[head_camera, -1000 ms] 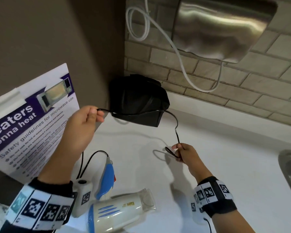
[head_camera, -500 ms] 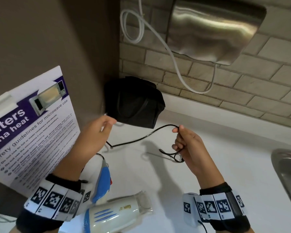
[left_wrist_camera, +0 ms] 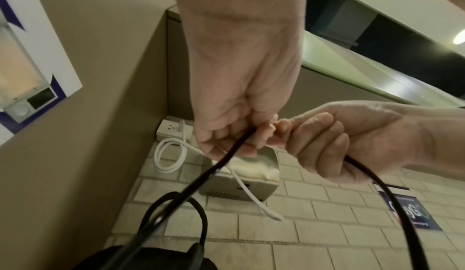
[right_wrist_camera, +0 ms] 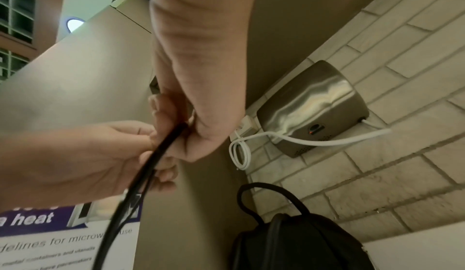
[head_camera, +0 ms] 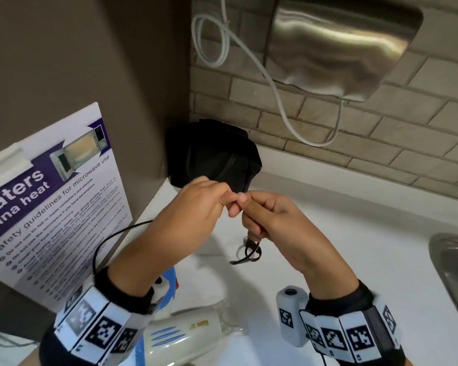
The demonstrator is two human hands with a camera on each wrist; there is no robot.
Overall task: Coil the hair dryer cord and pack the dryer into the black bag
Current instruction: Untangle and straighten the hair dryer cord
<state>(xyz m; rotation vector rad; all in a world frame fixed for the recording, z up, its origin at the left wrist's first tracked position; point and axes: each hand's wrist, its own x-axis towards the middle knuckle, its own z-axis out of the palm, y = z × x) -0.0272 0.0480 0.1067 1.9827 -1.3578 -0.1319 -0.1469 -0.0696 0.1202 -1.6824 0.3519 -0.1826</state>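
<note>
The white and blue hair dryer (head_camera: 185,336) lies on the white counter (head_camera: 354,260) near the front edge, partly behind my left wrist. Its thin black cord (head_camera: 109,239) arcs up from the dryer to my hands, which meet above the counter. My left hand (head_camera: 196,204) pinches the cord (left_wrist_camera: 226,155) at its fingertips. My right hand (head_camera: 270,220) grips a small bundle of cord loops (head_camera: 249,254) that hangs below its fist. The black bag (head_camera: 212,154) sits in the back corner, just beyond both hands; its strap (right_wrist_camera: 271,196) stands up.
A microwave safety poster (head_camera: 50,196) leans at the left. A steel wall unit (head_camera: 341,43) with a white cable (head_camera: 249,56) hangs on the brick wall above the bag. A sink rim (head_camera: 450,260) is at the right edge.
My hands have come together: the left one moved right and brought its length of cord to the right hand, which rose a little. The stretched cord between them is gone.
</note>
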